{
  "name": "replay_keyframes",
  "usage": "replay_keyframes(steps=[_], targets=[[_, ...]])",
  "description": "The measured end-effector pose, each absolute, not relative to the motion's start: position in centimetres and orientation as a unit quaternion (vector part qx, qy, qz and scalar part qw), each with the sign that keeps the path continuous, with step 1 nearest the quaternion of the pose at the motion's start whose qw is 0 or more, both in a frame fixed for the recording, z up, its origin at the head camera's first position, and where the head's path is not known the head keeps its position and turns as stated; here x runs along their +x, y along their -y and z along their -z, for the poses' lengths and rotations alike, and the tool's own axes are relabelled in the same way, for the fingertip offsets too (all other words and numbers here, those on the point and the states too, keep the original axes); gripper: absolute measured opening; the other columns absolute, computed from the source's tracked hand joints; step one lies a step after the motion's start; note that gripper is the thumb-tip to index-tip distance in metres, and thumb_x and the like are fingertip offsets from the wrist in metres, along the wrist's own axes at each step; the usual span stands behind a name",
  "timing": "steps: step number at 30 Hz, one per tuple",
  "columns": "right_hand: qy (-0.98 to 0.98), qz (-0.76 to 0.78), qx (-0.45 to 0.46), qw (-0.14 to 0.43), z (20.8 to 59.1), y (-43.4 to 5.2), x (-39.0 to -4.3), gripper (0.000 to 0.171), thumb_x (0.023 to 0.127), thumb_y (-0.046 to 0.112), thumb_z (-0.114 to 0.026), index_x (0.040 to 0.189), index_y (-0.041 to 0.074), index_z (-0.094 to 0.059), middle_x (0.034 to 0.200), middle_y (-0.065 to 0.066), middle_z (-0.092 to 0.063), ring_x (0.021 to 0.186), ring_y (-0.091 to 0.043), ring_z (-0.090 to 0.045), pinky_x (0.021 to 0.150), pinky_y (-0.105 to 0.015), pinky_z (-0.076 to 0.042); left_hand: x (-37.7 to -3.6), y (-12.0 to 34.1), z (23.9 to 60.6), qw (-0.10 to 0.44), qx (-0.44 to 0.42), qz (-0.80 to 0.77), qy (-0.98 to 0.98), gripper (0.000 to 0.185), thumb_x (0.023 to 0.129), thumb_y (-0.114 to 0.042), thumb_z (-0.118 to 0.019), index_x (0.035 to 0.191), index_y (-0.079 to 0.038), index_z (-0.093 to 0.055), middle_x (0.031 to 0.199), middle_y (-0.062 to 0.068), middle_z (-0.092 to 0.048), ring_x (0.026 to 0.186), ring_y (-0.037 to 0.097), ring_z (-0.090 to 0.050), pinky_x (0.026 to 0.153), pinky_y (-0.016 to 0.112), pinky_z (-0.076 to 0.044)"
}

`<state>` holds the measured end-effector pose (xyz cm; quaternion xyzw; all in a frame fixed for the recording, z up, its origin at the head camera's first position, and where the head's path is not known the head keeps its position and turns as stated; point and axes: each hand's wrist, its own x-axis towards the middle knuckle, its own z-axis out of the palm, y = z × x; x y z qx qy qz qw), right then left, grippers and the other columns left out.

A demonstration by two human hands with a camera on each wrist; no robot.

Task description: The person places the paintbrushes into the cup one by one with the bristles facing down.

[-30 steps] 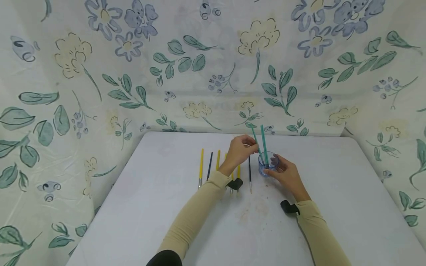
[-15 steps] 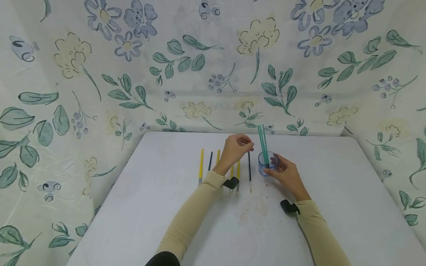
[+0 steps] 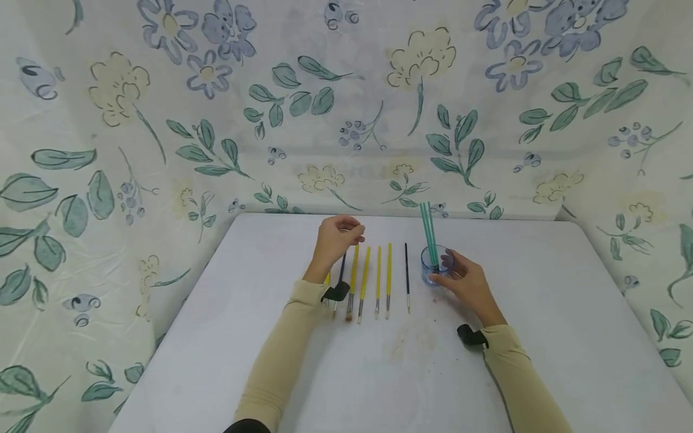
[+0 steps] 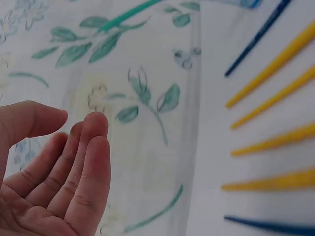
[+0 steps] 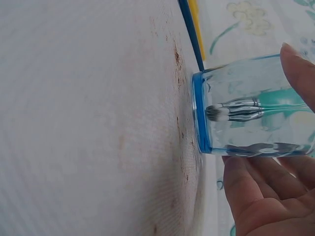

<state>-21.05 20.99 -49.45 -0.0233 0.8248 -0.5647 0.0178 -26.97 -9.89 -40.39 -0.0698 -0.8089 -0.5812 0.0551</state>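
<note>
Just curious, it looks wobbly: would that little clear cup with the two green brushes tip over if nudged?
Probably easily. The cup is small and looks like light clear plastic, while the green brushes lean well above its rim. The right hand holding it suggests steadying helps.

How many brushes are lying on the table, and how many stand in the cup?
7 lying in a row on the table: five yellow brushes and two dark brushes, one yellow partly hidden under the left hand. 2 green brushes stand in the cup, which the right hand holds.
</note>
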Motion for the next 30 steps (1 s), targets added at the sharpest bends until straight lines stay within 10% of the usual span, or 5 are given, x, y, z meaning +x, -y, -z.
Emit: replay_keyframes(steps=[30], targets=[[-0.828, 0.560, -0.028, 0.008, 49.6, -20.9, -20.9, 0.088, 0.088, 0.030, -0.084, 0.158, 0.004, -0.038, 0.154, -0.026, -0.051, 0.147, -0.043, -0.047, 0.117, -0.046, -0.043, -26.3, 16.9, 45.5, -0.002, 0.102, 0.377, 0.920, 0.026, 0.094, -0.021, -0.071, 0.107, 0.001, -0.070, 0.088, 0.013, -0.074, 0.068, 0.015, -0.065, 0.061, 0.021, -0.049]])
